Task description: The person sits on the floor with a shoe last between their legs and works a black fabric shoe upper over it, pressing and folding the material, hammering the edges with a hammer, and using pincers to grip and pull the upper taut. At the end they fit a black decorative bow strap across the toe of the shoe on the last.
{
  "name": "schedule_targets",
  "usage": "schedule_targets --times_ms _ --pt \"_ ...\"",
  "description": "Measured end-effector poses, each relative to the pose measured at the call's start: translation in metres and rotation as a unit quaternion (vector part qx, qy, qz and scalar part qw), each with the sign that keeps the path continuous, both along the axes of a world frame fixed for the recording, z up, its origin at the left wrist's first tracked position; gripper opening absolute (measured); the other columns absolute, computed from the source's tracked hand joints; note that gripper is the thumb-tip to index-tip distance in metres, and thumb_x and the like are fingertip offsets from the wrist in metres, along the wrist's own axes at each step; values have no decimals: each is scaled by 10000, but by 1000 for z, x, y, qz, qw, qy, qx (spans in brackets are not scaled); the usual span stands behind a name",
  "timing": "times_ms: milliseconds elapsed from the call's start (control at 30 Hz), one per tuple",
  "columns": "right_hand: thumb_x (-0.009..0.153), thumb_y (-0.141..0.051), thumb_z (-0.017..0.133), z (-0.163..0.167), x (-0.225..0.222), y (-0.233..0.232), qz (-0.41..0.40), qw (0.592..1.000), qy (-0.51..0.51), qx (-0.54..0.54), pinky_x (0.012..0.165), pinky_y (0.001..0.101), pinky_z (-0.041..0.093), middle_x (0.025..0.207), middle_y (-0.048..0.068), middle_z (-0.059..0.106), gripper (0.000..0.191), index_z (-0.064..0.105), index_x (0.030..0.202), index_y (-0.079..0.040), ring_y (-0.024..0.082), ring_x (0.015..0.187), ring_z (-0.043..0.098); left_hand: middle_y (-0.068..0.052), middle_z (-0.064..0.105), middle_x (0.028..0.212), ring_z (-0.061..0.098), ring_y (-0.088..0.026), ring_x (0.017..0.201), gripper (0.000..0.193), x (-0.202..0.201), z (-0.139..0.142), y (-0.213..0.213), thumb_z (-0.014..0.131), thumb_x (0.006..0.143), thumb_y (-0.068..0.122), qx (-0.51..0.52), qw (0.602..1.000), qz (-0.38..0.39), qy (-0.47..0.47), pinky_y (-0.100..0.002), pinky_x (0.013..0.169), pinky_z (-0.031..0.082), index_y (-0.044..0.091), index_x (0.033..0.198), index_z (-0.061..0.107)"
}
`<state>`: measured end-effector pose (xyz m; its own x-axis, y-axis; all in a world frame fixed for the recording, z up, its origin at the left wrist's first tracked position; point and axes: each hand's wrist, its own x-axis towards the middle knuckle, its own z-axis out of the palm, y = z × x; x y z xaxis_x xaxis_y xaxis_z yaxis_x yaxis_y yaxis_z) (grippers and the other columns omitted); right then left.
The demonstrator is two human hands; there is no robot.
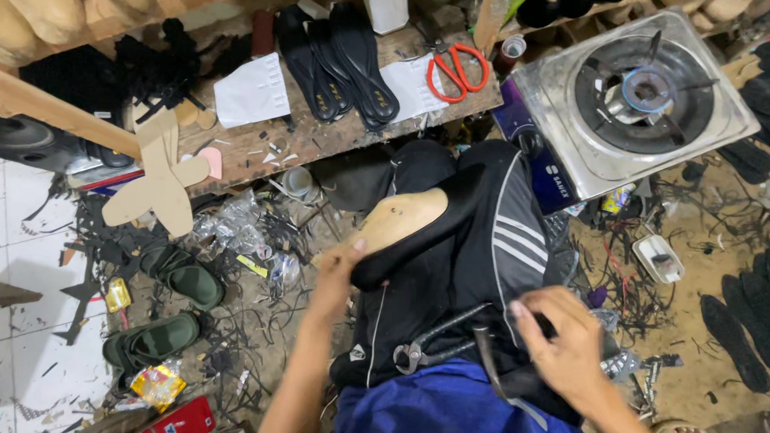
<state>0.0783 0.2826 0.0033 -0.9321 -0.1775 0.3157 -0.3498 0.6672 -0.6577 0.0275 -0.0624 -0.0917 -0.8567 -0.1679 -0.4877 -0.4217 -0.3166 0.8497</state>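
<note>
Workshop seen from above my lap, described from largest item to smallest. The gas stove (pixel 641 98), a single-burner steel unit, stands at upper right on the littered floor. The wooden workbench (pixel 337 132) runs across the top; on it lie black insoles (pixel 344 63), white paper patterns (pixel 252 89) and orange-handled scissors (pixel 456 71). A pair of green sandals (pixel 169 307) rests on the tiled floor at left, among scraps of black offcut. On my lap, over black trousers with white stripes, sits the shoe on its last (pixel 410 231): black upper material wraps the tan wooden last, whose bare face points up and to the left. My left hand (pixel 335 275) grasps the shoe at its lower left end, thumb on the tan surface, fingers closed around the black edge. My right hand (pixel 566 341) rests on my thigh with the fingers curled down onto dark material; whether they pinch anything I cannot tell. Lasting pincers (pixel 436 340), metal, lie across my lap between the two hands, just beside the right one.
</note>
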Motion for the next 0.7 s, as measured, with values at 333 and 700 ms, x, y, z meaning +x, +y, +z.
schedule_targets --times_ms 333,700 --pt "991 -253 634 -7 -20 -68 -4 739 -363 -568 877 457 525 1320 306 602 624 449 1521 18 355 1032 632 -201 386 1619 422 -407 1482 514 40 81 114 719 980 249 11 959 -106 262 -511 1139 372 49 1439 605" --pt "1050 -302 500 -30 -28 -61 53 758 -428 -490 717 439 587 984 230 737 418 595 1298 21 343 814 716 -48 647 1337 597 -117 1229 509 -68 89 102 590 1029 250 192 956 83 207 -291 1090 446 -11 1456 499"
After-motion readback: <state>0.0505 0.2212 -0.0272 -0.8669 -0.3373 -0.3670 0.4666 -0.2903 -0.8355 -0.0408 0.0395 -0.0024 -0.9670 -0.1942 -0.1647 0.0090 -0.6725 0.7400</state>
